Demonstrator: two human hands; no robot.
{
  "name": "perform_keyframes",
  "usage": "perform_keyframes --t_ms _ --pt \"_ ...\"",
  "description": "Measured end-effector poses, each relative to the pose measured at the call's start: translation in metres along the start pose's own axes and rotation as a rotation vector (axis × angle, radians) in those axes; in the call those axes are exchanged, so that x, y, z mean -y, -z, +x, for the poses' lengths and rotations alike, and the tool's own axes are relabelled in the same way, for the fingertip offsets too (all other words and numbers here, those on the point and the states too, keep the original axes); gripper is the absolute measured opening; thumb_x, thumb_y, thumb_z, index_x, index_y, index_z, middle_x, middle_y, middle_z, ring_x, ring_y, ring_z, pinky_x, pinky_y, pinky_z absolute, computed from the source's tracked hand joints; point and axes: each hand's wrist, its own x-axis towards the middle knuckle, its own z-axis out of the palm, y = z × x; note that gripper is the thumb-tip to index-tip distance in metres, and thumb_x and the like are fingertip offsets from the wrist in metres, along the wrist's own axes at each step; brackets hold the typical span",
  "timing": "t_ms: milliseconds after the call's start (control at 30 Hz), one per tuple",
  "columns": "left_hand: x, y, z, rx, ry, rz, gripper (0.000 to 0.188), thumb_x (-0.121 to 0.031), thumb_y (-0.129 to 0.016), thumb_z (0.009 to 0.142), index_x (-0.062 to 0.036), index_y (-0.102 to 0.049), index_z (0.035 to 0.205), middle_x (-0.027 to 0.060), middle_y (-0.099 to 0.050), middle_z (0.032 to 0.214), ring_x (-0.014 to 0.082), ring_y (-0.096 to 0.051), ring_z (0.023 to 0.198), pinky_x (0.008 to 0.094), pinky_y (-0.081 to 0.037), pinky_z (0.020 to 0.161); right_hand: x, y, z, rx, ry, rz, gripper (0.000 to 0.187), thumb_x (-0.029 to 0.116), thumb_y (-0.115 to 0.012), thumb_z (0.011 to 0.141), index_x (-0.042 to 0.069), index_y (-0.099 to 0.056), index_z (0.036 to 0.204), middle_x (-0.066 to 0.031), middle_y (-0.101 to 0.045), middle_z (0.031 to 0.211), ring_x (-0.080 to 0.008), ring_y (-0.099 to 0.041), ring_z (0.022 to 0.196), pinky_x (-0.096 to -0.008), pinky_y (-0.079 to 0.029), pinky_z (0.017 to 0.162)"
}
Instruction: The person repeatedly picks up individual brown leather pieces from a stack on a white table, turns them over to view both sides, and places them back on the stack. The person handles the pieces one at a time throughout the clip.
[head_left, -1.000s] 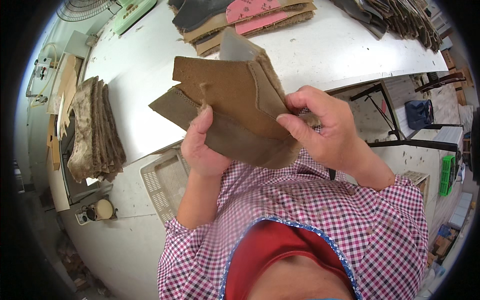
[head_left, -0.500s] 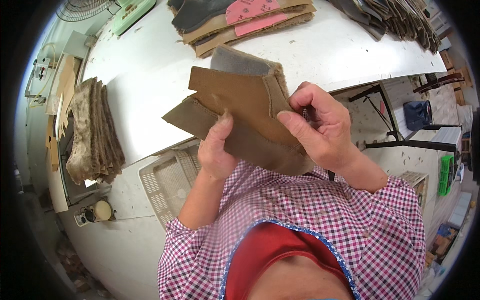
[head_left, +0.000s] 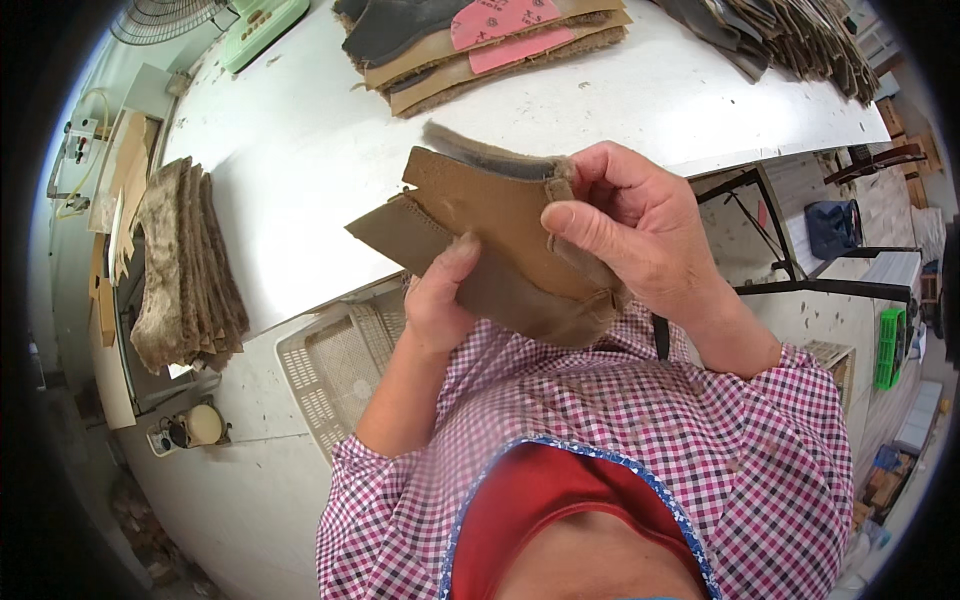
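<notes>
Between my two hands is a brown leather shoe upper (head_left: 490, 215) with stitched seams and a fuzzy, fleece-like lining along its upper edge. A grey flap shows behind its far edge. My left hand (head_left: 442, 290) grips the left lower side, thumb on the outer face and the other fingers hidden behind. My right hand (head_left: 640, 225) is closed on the right seam edge, with its thumb in front and index finger bent behind. The upper is held above the near edge of the white table (head_left: 300, 210).
Brown pieces with pink paper patterns (head_left: 515, 40) lie stacked at the table's far side. More dark pieces (head_left: 790, 45) are heaped far right. A fuzzy stack (head_left: 185, 265) hangs over the left edge. Below stand a beige plastic basket (head_left: 325, 375) and a green crate (head_left: 889, 348).
The upper has tipped and shifted slightly right, its grey flap folding down. My right hand has moved up along the seam edge, and my left hand has followed a little rightward.
</notes>
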Motion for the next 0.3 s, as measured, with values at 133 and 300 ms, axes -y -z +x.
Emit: perform_keyframes --t_ms 133,300 --pt "-0.006 -0.006 0.002 0.004 -0.004 0.013 0.049 -0.025 -0.046 0.092 0.0069 -0.048 0.129 0.0168 -0.056 0.126 0.0268 -0.054 0.117 0.0360 -0.041 0.101 0.002 0.003 0.008 0.030 0.130 -0.103 0.015 0.013 -0.069 0.086 0.000 -0.062 0.086 0.0011 -0.058 0.073 -0.0039 -0.051 0.069 -0.0192 -0.044 0.062" --pt "-0.015 0.004 0.019 0.051 0.008 -0.163 0.045 -0.023 -0.044 0.094 0.0072 -0.050 0.127 0.0144 -0.059 0.124 0.0244 -0.056 0.113 0.0351 -0.042 0.101 0.009 0.004 0.020 0.035 0.132 -0.217 0.020 0.017 -0.066 0.089 -0.001 -0.063 0.086 0.0011 -0.056 0.070 -0.0036 -0.049 0.068 -0.0203 -0.042 0.057"
